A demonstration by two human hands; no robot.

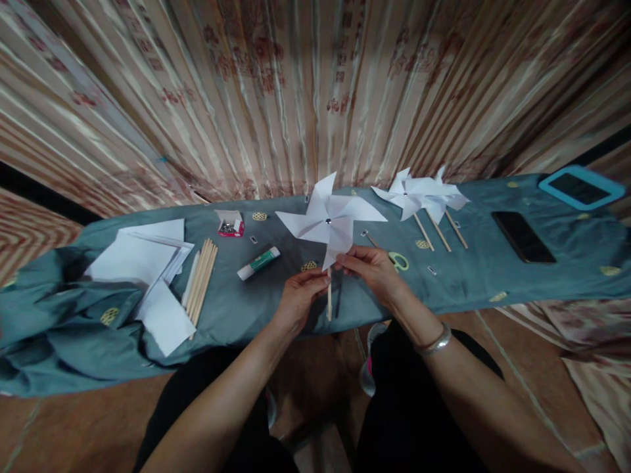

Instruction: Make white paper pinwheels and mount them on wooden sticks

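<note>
A white paper pinwheel [340, 213] with a silver pin at its centre faces up in front of me, above the cloth. Its wooden stick [330, 302] points down toward me. My left hand [300, 295] is closed, with thumb and fingers pinching the stick just below the paper. Opposite it, my right hand [372, 269] is closed too, its thumb and forefinger at the tip of the pinwheel's lowest blade. Beside the right hand lie green-handled scissors [398, 261], partly hidden. A green and white glue stick [258, 263] rests left of the pinwheel.
Several wooden sticks [203, 279] and white paper sheets [140, 259] lie at the left, near a small red box of pins [231, 226]. Finished-looking pinwheels [426, 194], a black phone [523, 236] and a blue-framed device [582, 187] lie to the right. A curtain [296, 98] hangs behind.
</note>
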